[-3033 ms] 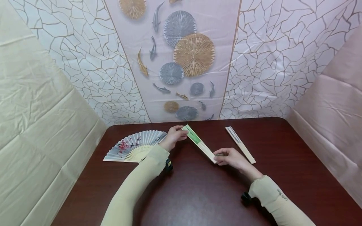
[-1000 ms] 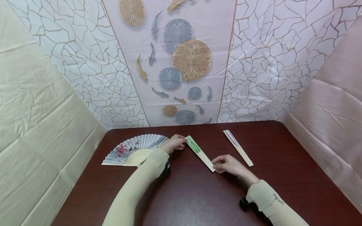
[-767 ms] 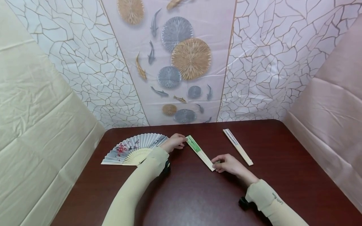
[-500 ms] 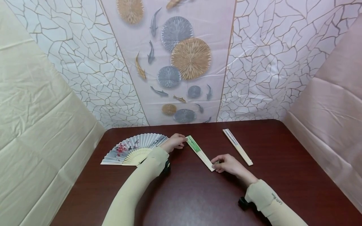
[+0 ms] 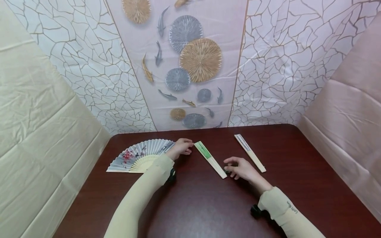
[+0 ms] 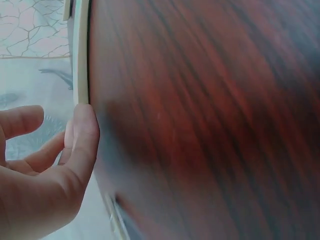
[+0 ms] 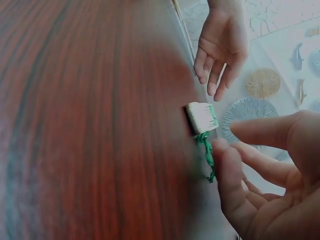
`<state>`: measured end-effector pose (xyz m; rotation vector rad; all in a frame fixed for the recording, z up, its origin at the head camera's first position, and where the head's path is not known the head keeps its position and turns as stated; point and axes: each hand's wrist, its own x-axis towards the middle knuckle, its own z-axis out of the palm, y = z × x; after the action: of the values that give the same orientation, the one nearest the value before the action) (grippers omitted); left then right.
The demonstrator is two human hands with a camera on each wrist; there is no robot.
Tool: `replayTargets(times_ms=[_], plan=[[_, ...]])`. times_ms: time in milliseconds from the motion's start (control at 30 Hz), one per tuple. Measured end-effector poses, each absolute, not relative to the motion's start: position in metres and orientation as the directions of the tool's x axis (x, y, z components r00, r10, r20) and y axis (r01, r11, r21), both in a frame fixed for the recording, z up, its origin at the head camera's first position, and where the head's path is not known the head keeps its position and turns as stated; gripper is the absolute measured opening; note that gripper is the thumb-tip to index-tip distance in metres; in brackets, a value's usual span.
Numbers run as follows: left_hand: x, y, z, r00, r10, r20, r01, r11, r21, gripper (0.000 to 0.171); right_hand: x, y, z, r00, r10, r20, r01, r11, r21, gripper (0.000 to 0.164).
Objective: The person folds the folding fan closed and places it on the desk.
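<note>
A folded hand fan with a green leaf (image 5: 203, 150) lies diagonally on the dark table in the head view. My left hand (image 5: 181, 148) hovers at its far end, fingers relaxed, over the edge of a spread fan. In the left wrist view a fingertip (image 6: 85, 117) overlaps the end of the fan's pale edge (image 6: 81, 55). My right hand (image 5: 242, 169) is just off the near end, thumb and fingers parted. From that end hangs a green tassel cord (image 7: 209, 155) in the right wrist view, close to the right fingertips (image 7: 222, 150).
The spread fan (image 5: 134, 155), grey-blue with red blossoms, lies at the left. Another folded fan (image 5: 250, 152) lies to the right of my right hand. Behind the table (image 5: 190, 205) hangs a patterned cloth (image 5: 268, 66), with more cloth along both sides.
Both hands lowered the folded green fan to the table. Since half a second ago they have let go of its ends, and the right fingers have parted and risen slightly.
</note>
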<state>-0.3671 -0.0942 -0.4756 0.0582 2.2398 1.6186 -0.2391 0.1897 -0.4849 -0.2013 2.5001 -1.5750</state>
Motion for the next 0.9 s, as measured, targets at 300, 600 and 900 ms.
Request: replayTargets(times_ms=[300,600,900], plan=[[-0.361,-0.136,-0.428,-0.969,0.193,-0.153,-0.089,0.305,0.948,0.038,-0.244,0.178,-0.478,-0.989,-0.141,0.032,-0.077,0.322,-0.944,0.027],[-0.335,-0.210,-0.381,-0.996,0.062,-0.057,-0.033,0.340,0.940,0.042,-0.251,0.158,-0.468,-0.991,-0.132,0.029,-0.053,0.186,-0.981,0.032],[-0.292,-0.286,-0.385,-0.996,-0.091,-0.023,-0.054,0.352,0.935,0.049,-0.256,0.135,-0.455,-0.983,-0.184,0.005,-0.025,0.105,-0.994,0.034]])
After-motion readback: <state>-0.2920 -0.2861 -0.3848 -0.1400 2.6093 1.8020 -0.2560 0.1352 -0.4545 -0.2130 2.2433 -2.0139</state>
